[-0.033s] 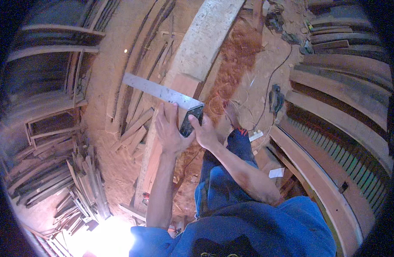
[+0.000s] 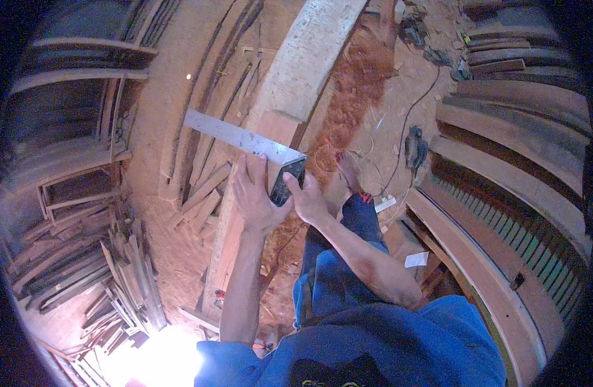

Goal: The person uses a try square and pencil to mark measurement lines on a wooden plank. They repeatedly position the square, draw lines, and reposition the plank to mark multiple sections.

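A try square lies across a reddish wood piece, its metal blade reaching out past the left edge. The dark stock of the square sits along the wood's right side. My right hand grips that stock, thumb on top and the other fingers partly hidden. Flat on the wood, my left hand has its fingers apart, with fingertips against the blade's near edge and its thumb close to the stock. The wood piece rests over a long pale beam running away from me.
Sawdust and reddish shavings cover the ground right of the beam. A dark power tool and a cable lie farther right. Stacked boards line the right side; scrap strips lean at lower left. My bare foot is beside the beam.
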`<control>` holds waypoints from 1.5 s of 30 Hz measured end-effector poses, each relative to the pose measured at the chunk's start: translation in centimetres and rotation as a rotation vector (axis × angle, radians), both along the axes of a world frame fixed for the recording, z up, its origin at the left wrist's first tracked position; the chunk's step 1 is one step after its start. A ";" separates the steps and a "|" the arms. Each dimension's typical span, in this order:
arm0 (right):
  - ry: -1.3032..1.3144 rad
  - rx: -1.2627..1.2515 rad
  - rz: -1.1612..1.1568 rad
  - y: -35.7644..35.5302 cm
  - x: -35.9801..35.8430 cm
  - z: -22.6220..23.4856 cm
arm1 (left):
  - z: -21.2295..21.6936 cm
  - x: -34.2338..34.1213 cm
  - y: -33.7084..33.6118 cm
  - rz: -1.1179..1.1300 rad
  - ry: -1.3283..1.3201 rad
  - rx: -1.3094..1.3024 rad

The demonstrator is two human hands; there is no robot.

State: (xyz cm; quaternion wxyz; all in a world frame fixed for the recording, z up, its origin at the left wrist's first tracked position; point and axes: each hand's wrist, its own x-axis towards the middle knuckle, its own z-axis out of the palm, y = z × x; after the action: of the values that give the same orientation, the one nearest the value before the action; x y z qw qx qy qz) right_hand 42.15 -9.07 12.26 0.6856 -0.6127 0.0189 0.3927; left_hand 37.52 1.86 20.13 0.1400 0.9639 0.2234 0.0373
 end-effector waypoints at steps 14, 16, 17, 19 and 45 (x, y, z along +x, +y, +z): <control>0.007 0.155 -0.120 0.7 0.1 0.4 | 0.1 0.6 0.2 -0.019 -0.017 0.011; -0.004 0.089 -0.091 0.7 0.1 0.1 | 0.0 0.6 0.1 -0.013 -0.008 0.023; -0.002 0.031 -0.077 0.7 0.1 0.0 | 0.0 0.6 0.1 -0.010 -0.005 0.023; -0.019 0.073 -0.102 0.8 0.2 0.0 | 0.0 0.6 0.0 0.003 0.006 0.018; -0.007 0.082 -0.054 0.5 1.8 1.1 | -0.3 0.9 0.0 0.052 0.058 0.033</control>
State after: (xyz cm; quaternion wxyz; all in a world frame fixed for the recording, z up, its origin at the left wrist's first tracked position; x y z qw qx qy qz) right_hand 43.90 -8.58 13.34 0.7205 -0.5849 0.0170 0.3721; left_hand 38.45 1.85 19.81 0.1164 0.9607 0.2516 0.0168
